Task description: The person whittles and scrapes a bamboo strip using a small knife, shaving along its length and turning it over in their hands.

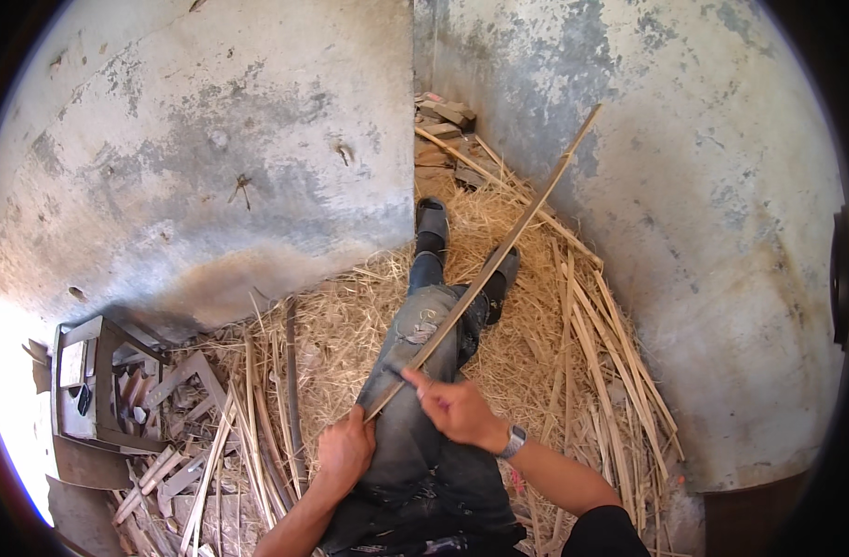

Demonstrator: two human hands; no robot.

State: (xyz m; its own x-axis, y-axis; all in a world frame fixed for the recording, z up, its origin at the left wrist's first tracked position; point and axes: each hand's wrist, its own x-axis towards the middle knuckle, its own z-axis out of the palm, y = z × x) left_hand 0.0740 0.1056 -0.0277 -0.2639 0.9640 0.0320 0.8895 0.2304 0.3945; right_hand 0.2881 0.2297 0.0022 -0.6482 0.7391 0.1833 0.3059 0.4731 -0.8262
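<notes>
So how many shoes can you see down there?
2. One dark shoe is beside the left wall's edge; the other shoe is nearer, partly crossed by the long strip. More could be hidden under the straw.

No legible text, labels, brands, numbers or signs anywhere in view.

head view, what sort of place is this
Likely a rough wood or bamboo workspace: pale shavings lie thick underfoot, thin strips lie beside the stained wall, and the left hand grips a long slat.
</notes>
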